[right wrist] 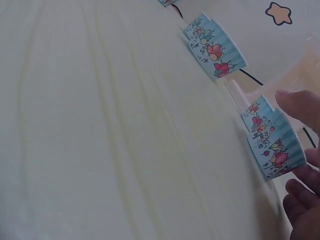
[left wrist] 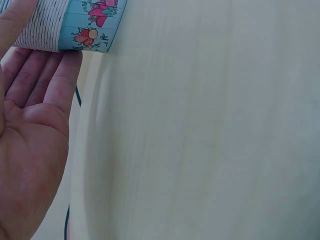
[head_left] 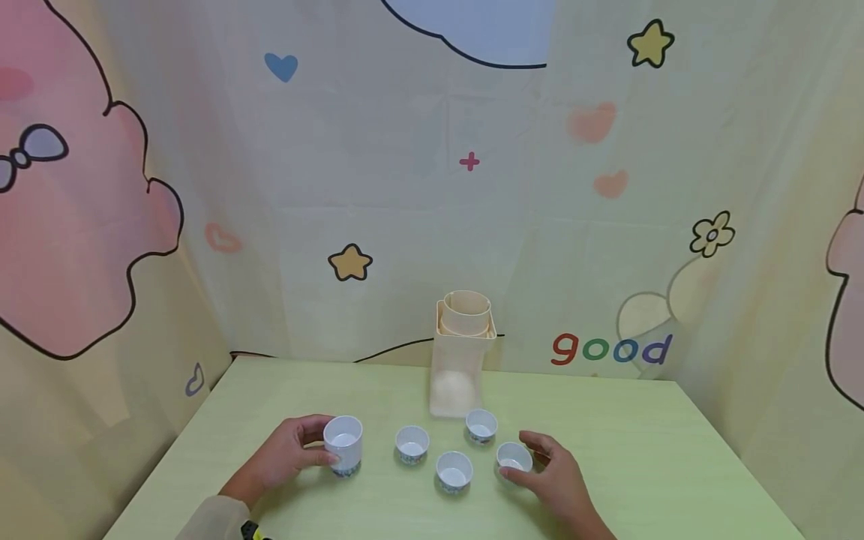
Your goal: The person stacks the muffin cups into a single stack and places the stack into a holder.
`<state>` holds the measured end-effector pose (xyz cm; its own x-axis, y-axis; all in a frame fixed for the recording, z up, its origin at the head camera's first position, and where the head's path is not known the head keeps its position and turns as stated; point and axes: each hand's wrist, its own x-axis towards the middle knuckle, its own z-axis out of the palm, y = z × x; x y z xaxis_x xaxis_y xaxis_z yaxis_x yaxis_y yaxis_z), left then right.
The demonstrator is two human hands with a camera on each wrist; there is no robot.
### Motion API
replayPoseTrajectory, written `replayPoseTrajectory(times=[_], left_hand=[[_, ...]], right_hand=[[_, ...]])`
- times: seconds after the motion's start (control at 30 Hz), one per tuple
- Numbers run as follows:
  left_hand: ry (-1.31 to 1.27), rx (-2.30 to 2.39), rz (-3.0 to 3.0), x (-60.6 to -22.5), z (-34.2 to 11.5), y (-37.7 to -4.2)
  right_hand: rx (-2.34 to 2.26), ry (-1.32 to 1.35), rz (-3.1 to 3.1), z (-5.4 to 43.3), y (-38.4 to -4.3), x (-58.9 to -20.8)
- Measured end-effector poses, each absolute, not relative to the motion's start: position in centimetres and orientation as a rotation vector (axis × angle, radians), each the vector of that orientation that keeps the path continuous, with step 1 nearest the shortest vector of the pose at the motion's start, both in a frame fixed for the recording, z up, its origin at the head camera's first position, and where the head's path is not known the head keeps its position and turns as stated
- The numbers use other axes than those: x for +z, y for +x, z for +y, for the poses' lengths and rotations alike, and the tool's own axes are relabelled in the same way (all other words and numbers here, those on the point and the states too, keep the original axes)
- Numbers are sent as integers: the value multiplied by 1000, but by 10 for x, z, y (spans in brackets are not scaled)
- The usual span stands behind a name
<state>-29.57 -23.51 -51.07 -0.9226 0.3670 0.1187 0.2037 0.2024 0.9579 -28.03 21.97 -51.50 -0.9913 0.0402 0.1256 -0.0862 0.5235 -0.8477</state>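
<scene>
My left hand grips a tall stack of nested paper baking cups, thumb in front and fingers behind. In the left wrist view the stack's ribbed white rims show above a blue, fruit-printed bottom. My right hand curls its thumb and fingers round a single paper baking cup standing on the table. That cup's fluted blue side with printed fruit faces the right wrist view. Nearby stand three more single cups: one at left, one in front, one at back.
A cream plastic stand with a round tube on top is at the table's back edge, behind the cups. The pale green table ends at a printed cloth backdrop, which also hangs along both sides.
</scene>
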Motion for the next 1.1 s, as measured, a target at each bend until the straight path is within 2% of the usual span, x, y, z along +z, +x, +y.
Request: replayPoseTrajectory(times=[1.1], left_hand=[[583,1818,2322,-509,-236,-295]], right_hand=[[1420,56,-2707,224,-279,-510]])
